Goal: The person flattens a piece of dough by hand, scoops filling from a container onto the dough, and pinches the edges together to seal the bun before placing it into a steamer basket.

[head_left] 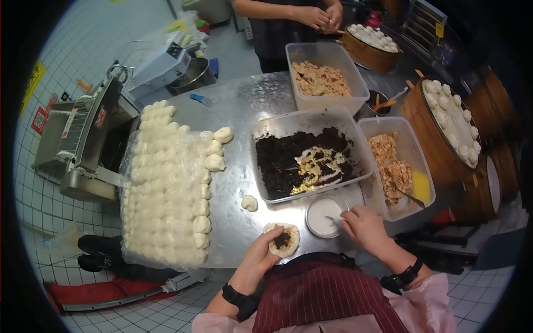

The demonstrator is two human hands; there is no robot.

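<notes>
My left hand (256, 255) is closed around the edge of a round dough wrapper (292, 247), its thumb by a dark filling (282, 240) in the middle. My right hand (363, 226) pinches the handle of a small spoon (333, 220) that dips into a round bowl of white granules or powder (320, 210). A loose dough piece (249, 203) lies on the steel table to the left of the bowl. Just beyond the bowl stands a clear tub (261, 193) of dark filling with a pale yellowish patch in it.
Rows of dough balls (166, 194) under plastic film cover the table's left side. More filling tubs (328, 103) (430, 194) stand behind and right. Bamboo steamers (416, 125) with small buns line the right. Across the table (233, 94), another person's hands (325, 18) work. A machine (91, 139) stands left.
</notes>
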